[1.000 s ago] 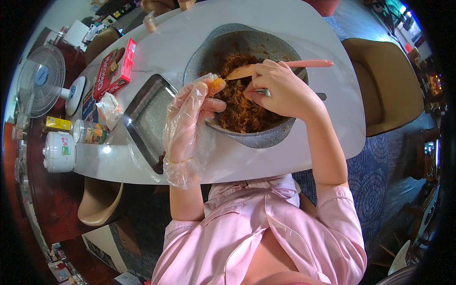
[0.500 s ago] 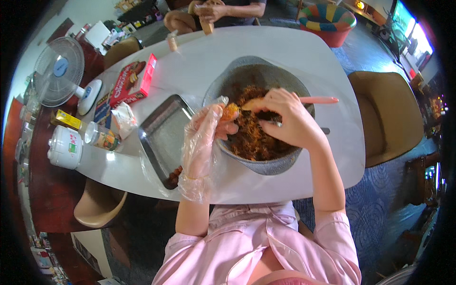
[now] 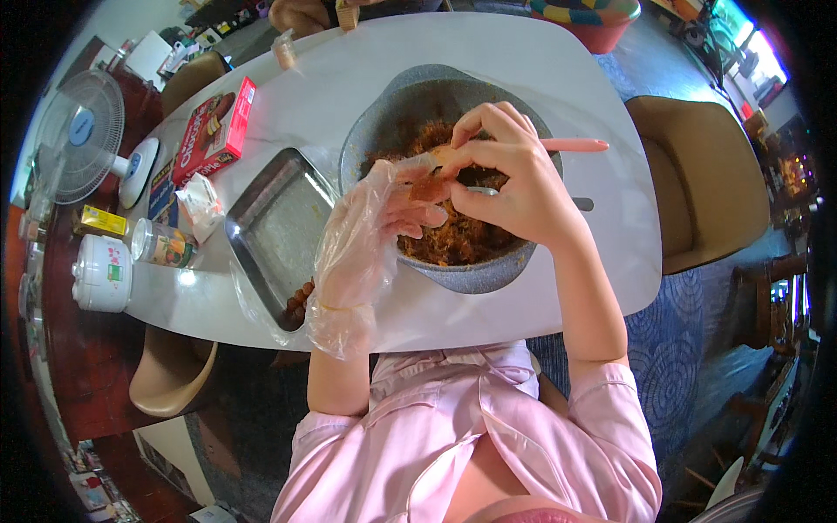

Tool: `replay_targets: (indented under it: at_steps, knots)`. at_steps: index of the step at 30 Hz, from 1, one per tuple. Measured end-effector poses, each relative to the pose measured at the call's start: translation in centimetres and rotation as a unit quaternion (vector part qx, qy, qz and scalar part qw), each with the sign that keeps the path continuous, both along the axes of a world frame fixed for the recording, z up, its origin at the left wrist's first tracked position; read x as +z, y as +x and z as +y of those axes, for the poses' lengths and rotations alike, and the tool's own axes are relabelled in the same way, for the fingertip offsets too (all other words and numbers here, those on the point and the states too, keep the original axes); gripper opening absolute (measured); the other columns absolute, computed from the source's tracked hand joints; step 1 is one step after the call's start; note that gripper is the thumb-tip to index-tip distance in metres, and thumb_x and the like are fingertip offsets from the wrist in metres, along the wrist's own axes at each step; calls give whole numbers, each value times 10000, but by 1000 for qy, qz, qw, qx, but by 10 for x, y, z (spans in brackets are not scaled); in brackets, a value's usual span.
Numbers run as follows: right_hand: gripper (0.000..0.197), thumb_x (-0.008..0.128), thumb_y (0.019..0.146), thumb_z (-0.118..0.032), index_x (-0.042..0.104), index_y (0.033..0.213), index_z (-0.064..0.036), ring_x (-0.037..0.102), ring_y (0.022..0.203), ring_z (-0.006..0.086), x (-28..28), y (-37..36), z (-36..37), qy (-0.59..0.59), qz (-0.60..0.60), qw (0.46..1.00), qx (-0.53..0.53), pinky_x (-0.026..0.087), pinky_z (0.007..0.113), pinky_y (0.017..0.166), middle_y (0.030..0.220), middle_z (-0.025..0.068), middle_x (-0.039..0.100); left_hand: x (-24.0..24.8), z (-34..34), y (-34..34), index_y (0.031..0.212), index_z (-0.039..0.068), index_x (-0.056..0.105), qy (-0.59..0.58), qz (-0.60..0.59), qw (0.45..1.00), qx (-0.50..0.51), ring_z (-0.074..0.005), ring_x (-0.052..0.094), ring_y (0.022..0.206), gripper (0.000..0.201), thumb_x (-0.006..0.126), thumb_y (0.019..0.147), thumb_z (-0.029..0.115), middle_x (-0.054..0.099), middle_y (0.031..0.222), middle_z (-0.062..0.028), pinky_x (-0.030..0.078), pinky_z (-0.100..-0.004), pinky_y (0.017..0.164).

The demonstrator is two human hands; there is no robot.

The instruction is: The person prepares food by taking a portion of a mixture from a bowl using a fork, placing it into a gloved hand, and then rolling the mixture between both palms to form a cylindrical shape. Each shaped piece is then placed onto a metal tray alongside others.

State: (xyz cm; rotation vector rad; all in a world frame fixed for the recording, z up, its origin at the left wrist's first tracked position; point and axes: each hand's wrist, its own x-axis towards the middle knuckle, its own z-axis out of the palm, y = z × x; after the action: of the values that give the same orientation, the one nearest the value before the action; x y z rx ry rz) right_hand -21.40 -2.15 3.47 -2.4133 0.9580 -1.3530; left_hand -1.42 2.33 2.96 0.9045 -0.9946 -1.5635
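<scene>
My left hand (image 3: 370,213), in a loose clear plastic glove, is cupped with its fingertips around a small orange-brown clump of food (image 3: 427,187), partly hidden by the fingers. My bare right hand (image 3: 506,170) grips a pink-handled utensil (image 3: 575,145) whose pale head lies against the left fingertips and the clump. Both hands meet over a grey speckled pot (image 3: 488,277). Inside the pot is a dark brown shredded mixture (image 3: 458,235). A metal utensil handle (image 3: 584,204) sticks out over the pot's right side.
Left of the pot is a metal tray (image 3: 275,227) with several brown balls (image 3: 301,296) in its near corner. Beyond it stand a red box (image 3: 214,131), a crumpled white packet (image 3: 200,207), a clear jar (image 3: 163,242), a white cooker (image 3: 102,273) and a fan (image 3: 83,131).
My right fingers have come up against my left fingertips, bringing the utensil's head onto the clump. The left glove's fingers have straightened somewhat. The whole view has shifted, with the table sitting higher.
</scene>
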Motion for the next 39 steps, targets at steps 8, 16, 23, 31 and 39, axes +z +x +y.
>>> replay_targets:
  at_steps: [8, 16, 23, 31, 39]
  knots:
    - [130, 763, 653, -130, 691, 738, -62, 551, 956, 234, -2, 2, 0, -15, -5, 999, -31, 384, 368, 890, 922, 32, 589, -9, -3, -2, 1165, 12, 665, -48, -110, 992, 33, -113, 675, 816, 306, 655, 955, 234, 734, 978, -102, 486, -242, 731]
    - [180, 788, 700, -237, 738, 781, -85, 547, 1085, 250, -26, -4, 3, 126, 185, 973, -52, 383, 420, 990, 1026, 55, 640, -3, 2, 13, 1269, 57, 599, -40, -145, 984, 92, -127, 695, 816, 421, 645, 953, 331, 736, 1051, -131, 490, -261, 756]
    - [134, 742, 690, -184, 701, 750, -70, 554, 1078, 284, -33, 9, 7, 112, 311, 941, -81, 409, 424, 881, 988, 81, 666, -10, 1, 17, 1302, 54, 549, -40, -118, 988, 93, -137, 708, 856, 407, 601, 981, 298, 722, 1107, -153, 496, -248, 761]
    - [267, 715, 699, -169, 772, 951, -101, 548, 980, 247, -18, -22, 4, 178, 331, 926, 30, 400, 370, 940, 888, 79, 602, -8, 2, 20, 1297, 44, 558, -22, -83, 992, 97, -139, 709, 869, 379, 563, 1004, 284, 714, 1121, -163, 508, -235, 760]
    - [370, 797, 697, -224, 743, 1048, -116, 579, 925, 267, -8, -3, -5, 101, 23, 994, 15, 447, 383, 892, 929, 84, 610, -5, -2, 12, 1396, 26, 500, -13, -51, 997, 50, -169, 715, 912, 456, 530, 1021, 284, 714, 1111, -167, 540, -250, 777]
